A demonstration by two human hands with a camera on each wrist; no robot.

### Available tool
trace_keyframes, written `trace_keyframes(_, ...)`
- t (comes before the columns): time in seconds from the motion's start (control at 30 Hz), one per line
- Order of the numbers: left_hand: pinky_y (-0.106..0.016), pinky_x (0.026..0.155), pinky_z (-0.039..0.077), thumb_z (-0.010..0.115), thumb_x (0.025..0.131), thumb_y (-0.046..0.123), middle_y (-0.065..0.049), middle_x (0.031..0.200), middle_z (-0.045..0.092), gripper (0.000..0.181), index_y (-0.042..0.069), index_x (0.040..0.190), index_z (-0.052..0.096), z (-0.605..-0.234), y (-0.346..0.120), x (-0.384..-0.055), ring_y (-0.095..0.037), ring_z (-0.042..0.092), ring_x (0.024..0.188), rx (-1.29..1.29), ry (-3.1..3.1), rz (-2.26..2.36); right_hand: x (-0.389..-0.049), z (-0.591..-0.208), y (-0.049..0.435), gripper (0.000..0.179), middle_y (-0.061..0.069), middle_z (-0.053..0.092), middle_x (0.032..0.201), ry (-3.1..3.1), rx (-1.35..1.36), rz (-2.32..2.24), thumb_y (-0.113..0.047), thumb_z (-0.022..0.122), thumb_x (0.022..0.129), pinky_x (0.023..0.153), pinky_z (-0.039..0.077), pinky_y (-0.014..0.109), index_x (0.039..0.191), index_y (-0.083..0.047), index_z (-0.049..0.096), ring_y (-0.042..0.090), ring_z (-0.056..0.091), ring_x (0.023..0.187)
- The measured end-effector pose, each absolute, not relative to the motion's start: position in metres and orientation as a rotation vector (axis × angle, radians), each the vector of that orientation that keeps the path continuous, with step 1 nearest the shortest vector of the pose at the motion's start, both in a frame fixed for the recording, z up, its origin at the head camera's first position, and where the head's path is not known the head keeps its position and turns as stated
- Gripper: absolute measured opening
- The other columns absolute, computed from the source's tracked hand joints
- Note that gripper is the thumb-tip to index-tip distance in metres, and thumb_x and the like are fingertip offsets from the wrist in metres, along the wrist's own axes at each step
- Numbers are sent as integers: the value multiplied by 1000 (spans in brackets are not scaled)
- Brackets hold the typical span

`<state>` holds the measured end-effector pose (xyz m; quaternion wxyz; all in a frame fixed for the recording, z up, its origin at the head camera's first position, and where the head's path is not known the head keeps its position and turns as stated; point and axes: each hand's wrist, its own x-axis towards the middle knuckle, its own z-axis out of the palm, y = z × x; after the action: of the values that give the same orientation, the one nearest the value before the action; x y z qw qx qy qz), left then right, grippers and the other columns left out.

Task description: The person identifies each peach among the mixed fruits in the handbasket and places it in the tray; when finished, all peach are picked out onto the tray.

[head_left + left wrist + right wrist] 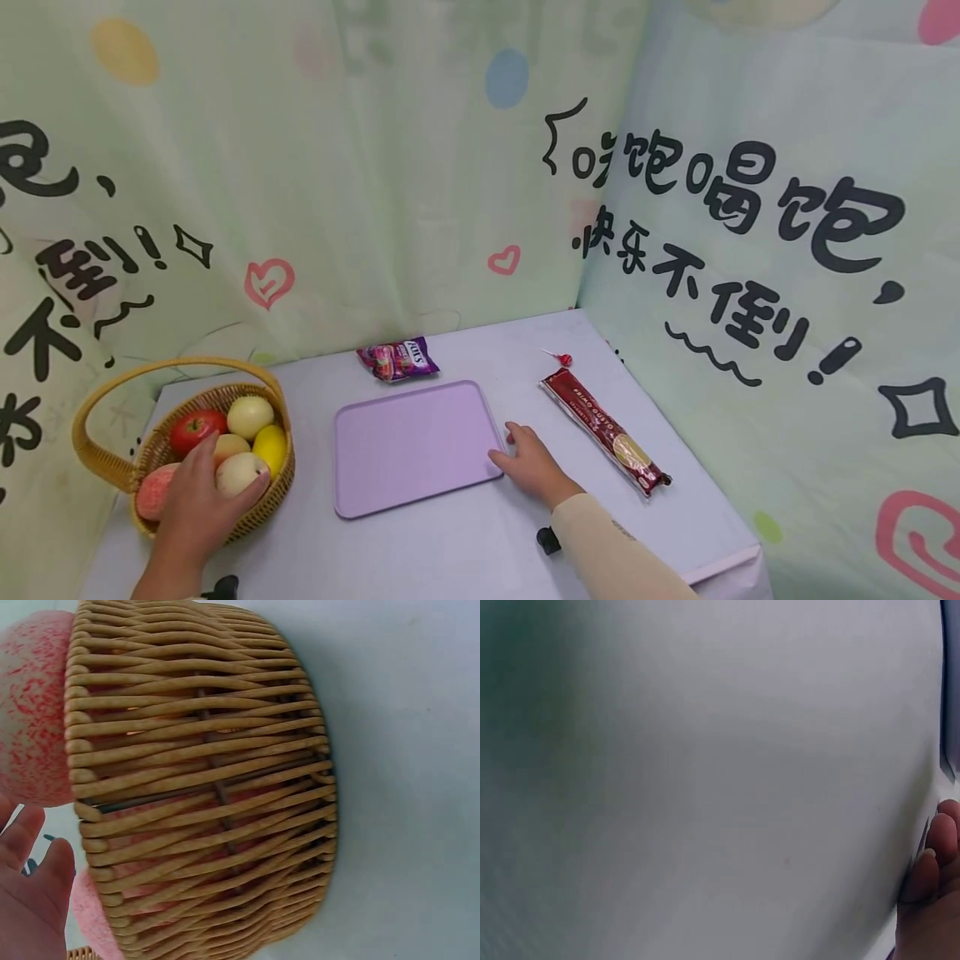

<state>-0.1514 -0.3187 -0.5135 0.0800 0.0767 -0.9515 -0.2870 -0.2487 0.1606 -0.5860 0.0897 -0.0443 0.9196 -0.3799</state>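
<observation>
A wicker basket (pixel 262 512) with a tall handle stands at the left, filled with fruit. My left hand (pixel 197 504) reaches over its near side, thumb and fingers spread around a pale round fruit (pixel 238 472). Beside that hand lies a pink-speckled peach (pixel 156 492), which bulges over the rim in the left wrist view. A flat lilac tray (pixel 416 450) lies in the middle of the table. At its right edge is my right hand (pixel 536 467), thumb by the near corner and fingers loosely extended. Only the fingertips (pixel 941 840) of that hand show in the right wrist view.
Also in the basket are a red apple (pixel 197 431), a pale green fruit (pixel 250 417) and a yellow fruit (pixel 270 450). Behind the tray lies a purple snack bag (pixel 399 360). On the right are a long dark-red packet (pixel 603 429) and a red lollipop (pixel 564 360). Printed curtains enclose the table.
</observation>
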Motion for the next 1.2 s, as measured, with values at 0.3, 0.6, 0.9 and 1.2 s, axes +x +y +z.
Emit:
trace_keyframes(0.3,-78,102,33,75,86,59,-36,153,34,111,-4,159,20,-524,-320,-151,-55,36,132,166,-2827,-893,-252,-588,155,73,9,59,112,2733,-139,-1079,-38,70,95,94,51,46,150,2,44,23,55,102)
trace_keyframes(0.6,-79,101,34,74,86,62,-36,151,35,110,-5,158,22,-530,-318,-153,-56,35,130,199,-2890,-901,-258,-594,156,58,4,55,89,2783,-202,-1054,-15,71,89,74,45,34,140,5,55,18,52,83)
trace_keyframes(0.9,-74,101,39,81,83,53,-32,146,41,102,-2,153,32,-534,-313,-156,-50,44,123,235,-2883,-881,-255,-598,157,63,6,53,93,2756,-169,-1072,-6,70,84,68,42,31,144,4,53,17,49,81)
trace_keyframes(1.2,-70,98,45,87,79,38,-30,138,47,93,-2,147,37,-535,-311,-156,-46,49,113,290,-2866,-860,-257,-601,156,62,4,53,93,2757,-179,-1096,-6,71,84,70,42,30,143,4,53,16,49,82)
